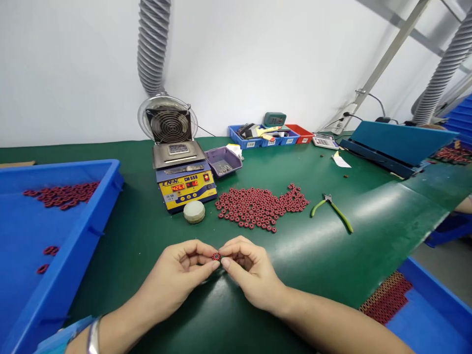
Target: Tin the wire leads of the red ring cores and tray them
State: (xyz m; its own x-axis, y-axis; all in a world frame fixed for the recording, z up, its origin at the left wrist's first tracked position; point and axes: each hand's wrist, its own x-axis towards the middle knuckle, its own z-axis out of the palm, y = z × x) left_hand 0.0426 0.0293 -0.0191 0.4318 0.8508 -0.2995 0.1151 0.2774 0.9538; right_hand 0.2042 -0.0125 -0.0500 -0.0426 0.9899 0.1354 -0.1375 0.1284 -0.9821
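Note:
Between the fingertips of both hands is a small red toothed ring [216,256] with a dark centre. My left hand [186,268] pinches it from the left side, thumb below and fingers curled. From the right, my right hand [250,270] closes its thumb and forefinger on the same ring. Both hands are just above the green table. Beyond them lies a flat spread of many similar red rings [254,207]. A round pale-lidded tub [193,212] stands left of that spread, in front of a yellow and blue solder pot [187,187] with lit red digits.
A blue tray [106,196] with red rings stands at left, another blue tray [435,314] low at right. Green-handled cutters [334,211] lie right of the rings. Behind are a purple dish [224,160], small blue bins [250,143] and a teal case [398,142].

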